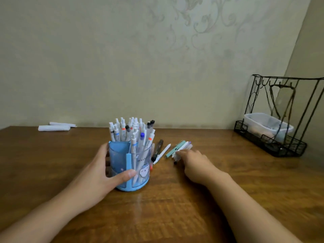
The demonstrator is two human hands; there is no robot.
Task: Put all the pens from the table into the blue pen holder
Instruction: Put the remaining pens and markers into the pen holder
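The blue pen holder (119, 151) stands mid-table, packed with several white pens (133, 130). My left hand (103, 172) wraps around its left side, thumb across the front. Several loose pens lie to its right: a black marker (157, 149), a white pen (162, 153), a teal pen (175, 149) and pale ones (186, 145). My right hand (192, 161) rests on the pale pens, fingertips closing over their near ends; whether it has lifted one is unclear.
The wooden table (166, 207) runs to a papered wall. Two rolled white papers (56, 126) lie at the back left. A black wire rack (280, 120) holding a clear plastic box (266, 125) stands at the back right.
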